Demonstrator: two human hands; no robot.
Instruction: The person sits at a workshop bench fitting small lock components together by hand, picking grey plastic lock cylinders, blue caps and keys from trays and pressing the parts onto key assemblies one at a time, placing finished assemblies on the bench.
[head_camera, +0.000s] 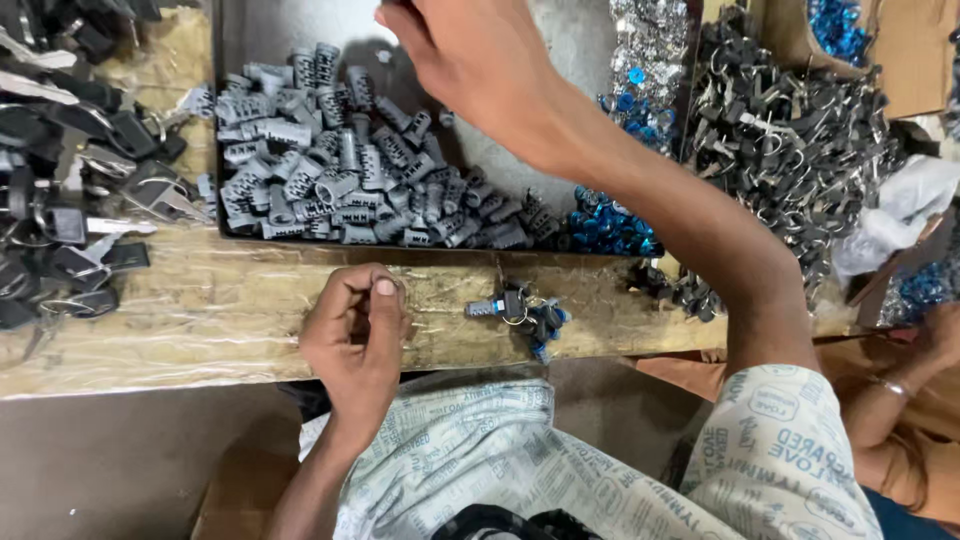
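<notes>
The right hand (475, 60) reaches far out over a dark tray (222, 120). The fingers point away and are partly cut off at the top edge, so I cannot tell if they are open or closed, or if they hold something. Under and beside this hand lies a big pile of small grey metal cylinders (350, 170) with ridges on them. They fill the left and near part of the tray.

The left hand (355, 335) rests at the near edge of the wooden counter (180, 310). Its fingers are curled in and the thumb presses against them. It looks closed, but I cannot see anything inside it.

Just to the right of the left hand, on the counter, sits one grey cylinder with keys (515, 310) on a ring. The keys have dark and blue heads.

At the near right corner of the tray is a little heap of shiny blue pieces (610, 230). Far to the right is a big heap of dark keys on rings (790, 140). On the left side lies another pile of black keys (60, 180).

Another person's arm (900, 400) with a bangle shows at the right edge.
</notes>
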